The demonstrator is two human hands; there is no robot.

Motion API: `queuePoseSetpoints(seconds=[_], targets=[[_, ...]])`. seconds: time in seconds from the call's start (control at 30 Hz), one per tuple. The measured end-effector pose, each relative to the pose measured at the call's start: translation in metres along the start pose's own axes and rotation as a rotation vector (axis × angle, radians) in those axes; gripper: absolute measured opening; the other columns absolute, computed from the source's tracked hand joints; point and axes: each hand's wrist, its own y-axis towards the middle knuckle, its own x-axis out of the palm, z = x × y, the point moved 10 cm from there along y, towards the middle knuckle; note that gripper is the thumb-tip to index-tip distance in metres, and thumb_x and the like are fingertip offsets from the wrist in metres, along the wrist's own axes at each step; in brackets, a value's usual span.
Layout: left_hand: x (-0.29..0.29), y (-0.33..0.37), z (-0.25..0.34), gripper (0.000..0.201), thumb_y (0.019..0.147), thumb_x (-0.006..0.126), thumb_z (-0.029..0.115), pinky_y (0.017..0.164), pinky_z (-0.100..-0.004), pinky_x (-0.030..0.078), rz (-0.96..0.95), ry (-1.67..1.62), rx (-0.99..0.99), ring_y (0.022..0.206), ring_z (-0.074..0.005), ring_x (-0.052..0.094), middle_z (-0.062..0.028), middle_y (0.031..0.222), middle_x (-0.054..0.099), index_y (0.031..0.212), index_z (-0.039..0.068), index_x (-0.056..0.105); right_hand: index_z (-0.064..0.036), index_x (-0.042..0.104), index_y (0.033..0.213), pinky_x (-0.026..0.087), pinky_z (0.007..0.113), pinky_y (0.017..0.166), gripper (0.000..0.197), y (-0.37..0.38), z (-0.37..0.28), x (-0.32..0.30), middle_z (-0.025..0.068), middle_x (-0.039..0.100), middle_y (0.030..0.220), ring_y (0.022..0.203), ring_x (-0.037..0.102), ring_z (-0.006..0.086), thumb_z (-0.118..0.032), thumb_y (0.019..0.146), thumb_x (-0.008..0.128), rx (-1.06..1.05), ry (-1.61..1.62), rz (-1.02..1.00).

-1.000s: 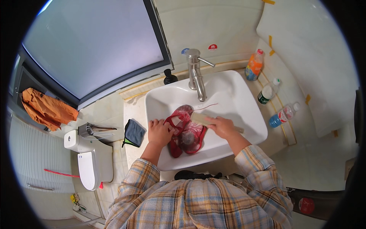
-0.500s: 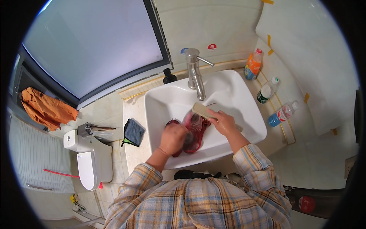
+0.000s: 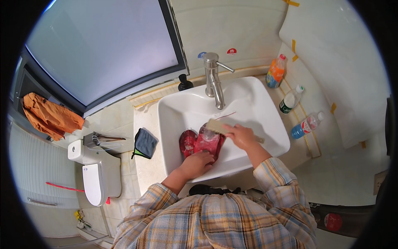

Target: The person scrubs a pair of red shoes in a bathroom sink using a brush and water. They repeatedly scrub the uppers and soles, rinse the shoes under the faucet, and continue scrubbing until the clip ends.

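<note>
Two red shoes (image 3: 206,142) lie side by side in the white sink (image 3: 265,120), with whitish suds or a wet sheen on the right one's far end. My left hand (image 3: 194,165) grips the near end of that right shoe, its fingers curled over the red surface. The left shoe (image 3: 188,140) rests against it, untouched. In my right hand (image 3: 242,136) is a beige scrub brush (image 3: 216,126), held across the far end of the right shoe. Its bristles are mostly hidden underneath. A thin reddish lace (image 3: 227,114) trails onto the basin floor beyond the brush.
A metal faucet (image 3: 213,83) rises over the sink's far side, beside a black pump bottle (image 3: 185,83). Along the right stand an orange bottle (image 3: 275,72), a green-labelled bottle (image 3: 291,99) and a bottle of blue liquid (image 3: 304,128). A grey cloth (image 3: 145,143) lies left of the basin.
My left hand has moved down and slightly right onto the right shoe's near end, uncovering the left shoe. The shoes have shifted, and the brush has moved slightly down and left.
</note>
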Motion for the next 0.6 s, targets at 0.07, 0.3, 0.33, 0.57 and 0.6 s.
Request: queuePoseSetpoints(seconds=[0.07,0.3,0.33,0.57,0.6], targets=[[0.002,0.0,-0.004,0.023,0.082,0.058,0.022,0.086,-0.0392,0.046,-0.017,-0.011,-0.063,0.106,-0.0289,0.055,-0.0115,0.108,0.061,0.101,0.009,0.061,-0.0382,0.054,0.119,0.047,0.04,0.067,0.035,-0.007,-0.027,0.012,0.0032,0.058,0.086,0.074,0.06,0.0269,-0.039,0.084,0.055,-0.215,0.114,-0.106],[0.008,-0.007,-0.011,0.022,0.083,0.058,0.025,0.083,-0.0395,0.048,-0.066,-0.035,-0.127,0.103,-0.0291,0.057,-0.0123,0.106,0.062,0.094,0.007,0.064,-0.0373,0.057,0.115,0.048,0.039,0.066,0.033,0.001,-0.018,0.01,0.0039,0.06,0.083,0.074,0.061,0.0267,-0.041,0.082,0.057,-0.064,0.027,-0.083],[0.011,-0.007,-0.011,0.023,0.083,0.057,0.026,0.083,-0.0395,0.048,-0.086,-0.03,-0.136,0.103,-0.0293,0.057,-0.0125,0.106,0.062,0.093,0.006,0.064,-0.0378,0.056,0.116,0.048,0.04,0.068,0.032,0.001,-0.018,0.012,0.0054,0.06,0.084,0.076,0.061,0.0274,-0.041,0.083,0.055,-0.055,0.032,-0.091],[0.026,-0.008,-0.02,0.028,0.084,0.057,0.031,0.083,-0.0397,0.047,-0.295,-0.087,-0.247,0.104,-0.0301,0.057,-0.0139,0.103,0.063,0.096,0.006,0.064,-0.0376,0.057,0.116,0.047,0.041,0.071,0.032,-0.016,-0.046,0.039,0.0083,0.06,0.085,0.079,0.06,0.0287,-0.043,0.085,0.053,-0.301,0.153,-0.357],[0.022,-0.007,-0.017,0.029,0.084,0.057,0.031,0.083,-0.0397,0.048,-0.245,-0.083,-0.198,0.105,-0.0301,0.057,-0.014,0.103,0.063,0.096,0.006,0.064,-0.0371,0.057,0.116,0.047,0.041,0.07,0.032,-0.009,-0.036,0.03,0.0084,0.061,0.085,0.079,0.061,0.0284,-0.043,0.085,0.053,-0.227,0.101,-0.263]])
